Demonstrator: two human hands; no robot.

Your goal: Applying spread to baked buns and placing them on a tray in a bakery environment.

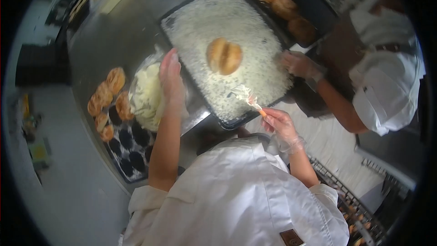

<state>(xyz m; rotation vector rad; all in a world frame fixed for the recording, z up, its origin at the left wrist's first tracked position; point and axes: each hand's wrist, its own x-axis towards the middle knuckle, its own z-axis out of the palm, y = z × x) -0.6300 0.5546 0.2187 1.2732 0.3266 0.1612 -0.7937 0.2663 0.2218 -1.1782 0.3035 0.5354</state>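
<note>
My left hand (171, 80), in a clear plastic glove, lies flat with its fingers stretched out along the right side of a bowl of pale cream (145, 90). Its thumb is hidden, and whether it presses on the bowl cannot be made out. In my gloved right hand (280, 123) is the orange handle of a spatula (248, 96), whose blade is smeared with cream. That blade is over the near part of a dark tray (223, 125) covered in whitish crumbs or powder (218, 10). A golden bun with a lengthwise split (224, 56) sits on this layer.
Left of the bowl, several baked pastries (104, 94) rest on a dark moulded baking pan (135, 177). Another tray of pastries (283, 7) stands at the far right. A co-worker's gloved hand (302, 64) is at the crumb tray's right edge. The metal table (112, 44) extends beyond.
</note>
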